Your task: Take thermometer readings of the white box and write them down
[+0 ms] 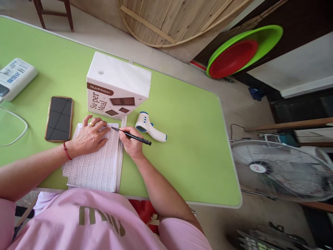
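Observation:
My left hand (91, 136) rests with fingers spread on a sheet of paper (92, 170) densely covered in rows of handwriting. More sheets seem to lie beneath it. My right hand (132, 142) pinches a black pen (137, 138), its tip at the upper right part of the paper. Just beyond the paper stands a white and brown NutriMotion box (118, 83). A white and blue infrared thermometer (150, 127) lies to the right of my right hand. Left of my left hand is a smartphone (59, 118) in a brown-edged case, its screen dark.
The green table (187, 146) has a seam beside the paper. A white device (17, 78) with a cable sits at the far left. Beyond the table are a standing fan (260, 168), green and red basins (234, 57), a round wooden board (166, 21) and a wooden stool (54, 13).

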`<state>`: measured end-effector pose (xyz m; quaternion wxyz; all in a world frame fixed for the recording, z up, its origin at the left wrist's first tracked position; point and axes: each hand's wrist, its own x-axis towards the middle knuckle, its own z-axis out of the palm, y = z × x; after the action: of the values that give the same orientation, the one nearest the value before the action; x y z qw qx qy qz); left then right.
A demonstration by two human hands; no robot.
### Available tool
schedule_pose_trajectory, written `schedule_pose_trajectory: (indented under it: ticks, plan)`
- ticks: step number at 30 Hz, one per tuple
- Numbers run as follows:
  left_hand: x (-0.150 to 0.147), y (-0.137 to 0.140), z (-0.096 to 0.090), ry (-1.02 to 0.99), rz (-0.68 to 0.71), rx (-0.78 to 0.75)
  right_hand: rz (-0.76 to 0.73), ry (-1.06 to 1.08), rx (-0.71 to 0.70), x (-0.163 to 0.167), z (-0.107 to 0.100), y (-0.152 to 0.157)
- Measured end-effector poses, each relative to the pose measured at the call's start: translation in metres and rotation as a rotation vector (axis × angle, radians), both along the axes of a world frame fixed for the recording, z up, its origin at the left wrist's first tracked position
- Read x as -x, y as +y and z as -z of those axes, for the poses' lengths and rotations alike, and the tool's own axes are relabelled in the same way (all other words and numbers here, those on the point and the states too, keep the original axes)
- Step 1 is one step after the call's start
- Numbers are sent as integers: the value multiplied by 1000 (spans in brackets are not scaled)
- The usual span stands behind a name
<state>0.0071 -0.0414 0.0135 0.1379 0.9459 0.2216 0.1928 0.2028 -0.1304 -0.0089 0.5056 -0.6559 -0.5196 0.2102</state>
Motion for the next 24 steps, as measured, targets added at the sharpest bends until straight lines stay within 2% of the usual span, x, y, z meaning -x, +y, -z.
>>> schedule_pose_trajectory:
  ticks: [15,24]
  plan:
    - [1,0,-1,72,0,-97,-5,-10,6,-1,0,-1]
    - [1,1,-1,50,21,-131,-6,-4,-77,-1,2,-1]
